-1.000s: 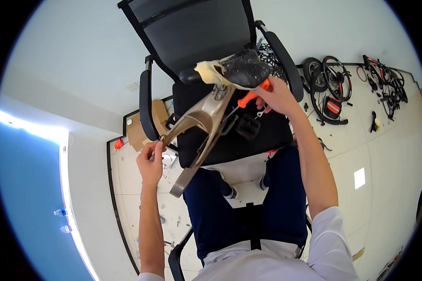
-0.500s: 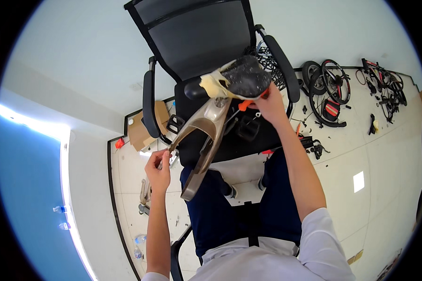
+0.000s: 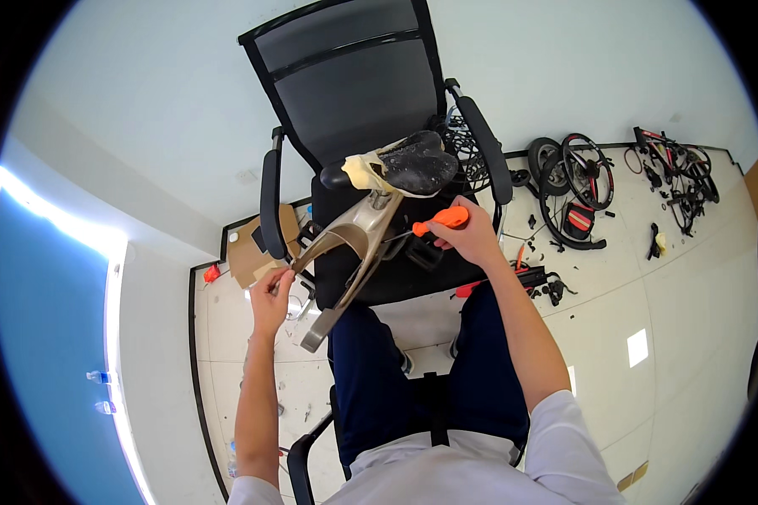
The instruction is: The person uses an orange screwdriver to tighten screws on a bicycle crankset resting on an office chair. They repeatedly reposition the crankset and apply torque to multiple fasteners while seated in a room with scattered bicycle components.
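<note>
A torn black bicycle saddle [image 3: 414, 167] with cream foam showing sits on a forked grey-brown frame part [image 3: 364, 220], above the seat of an office chair. My left hand [image 3: 271, 296] pinches the end of the frame part's left arm. The other arm [image 3: 315, 332] of the fork hangs free over my knees. In my right hand [image 3: 472, 236] is a screwdriver [image 3: 443, 220] with an orange handle. Its shaft points left toward the fork's right arm, and I cannot tell whether the tip touches it. A black pedal [image 3: 424, 252] lies on the chair seat just behind.
The black office chair [image 3: 354, 76] faces me with its armrests on both sides. Wheels [image 3: 588, 171] and a stripped bicycle frame [image 3: 672, 160] lie on the floor at right, with loose small parts. A cardboard box [image 3: 253, 252] stands at left.
My right hand has drawn down and away from the saddle's underside, bringing the screwdriver into fuller view. My left hand keeps its hold on the fork arm. The whole view has shifted slightly.
</note>
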A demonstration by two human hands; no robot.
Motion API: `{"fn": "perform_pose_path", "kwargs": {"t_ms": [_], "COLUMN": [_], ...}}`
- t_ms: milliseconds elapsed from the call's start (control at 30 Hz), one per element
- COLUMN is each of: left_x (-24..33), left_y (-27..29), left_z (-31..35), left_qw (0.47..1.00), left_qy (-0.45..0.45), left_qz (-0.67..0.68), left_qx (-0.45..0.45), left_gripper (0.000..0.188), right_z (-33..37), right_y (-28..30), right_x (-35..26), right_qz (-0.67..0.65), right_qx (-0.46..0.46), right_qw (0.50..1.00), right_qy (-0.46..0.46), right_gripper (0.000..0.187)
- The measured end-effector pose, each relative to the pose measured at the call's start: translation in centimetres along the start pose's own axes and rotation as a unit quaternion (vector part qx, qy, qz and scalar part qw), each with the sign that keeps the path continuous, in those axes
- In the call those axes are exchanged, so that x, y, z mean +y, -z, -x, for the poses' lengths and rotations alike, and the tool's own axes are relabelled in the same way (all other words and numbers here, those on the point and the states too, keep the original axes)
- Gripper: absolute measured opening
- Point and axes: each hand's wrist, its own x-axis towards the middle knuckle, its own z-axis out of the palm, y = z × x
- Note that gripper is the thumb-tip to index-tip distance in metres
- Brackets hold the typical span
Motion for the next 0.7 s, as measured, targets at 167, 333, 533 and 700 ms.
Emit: {"fn": "perform_pose_path", "kwargs": {"t_ms": [167,333,533,700], "left_x": [-0.6,-2.2,-3.1,-3.1], "left_y": [0.1,0.6,0.8,1.7], "left_z": [-0.6,0.3,1.7,0.6], "left_qw": [0.999,0.997,0.994,0.997], "left_qy": [0.025,0.037,0.057,0.042], "left_qz": [0.027,0.060,0.085,0.044], "left_qx": [-0.007,-0.013,-0.045,-0.053], "left_gripper": [0.019,0.019,0.019,0.020], "right_z": [-0.5,-1.0,-1.8,-1.2], "right_y": [-1.3,-2.0,-1.2,-0.6], "right_x": [1.0,0.2,2.0,0.2], "right_qz": [-0.037,-0.038,-0.050,0.071], "right_qx": [0.071,0.075,0.039,-0.011], "right_qw": [0.993,0.995,0.994,0.997], "right_qy": [0.091,0.047,0.086,0.008], "right_gripper": [0.037,0.052,0.048,0.044]}}
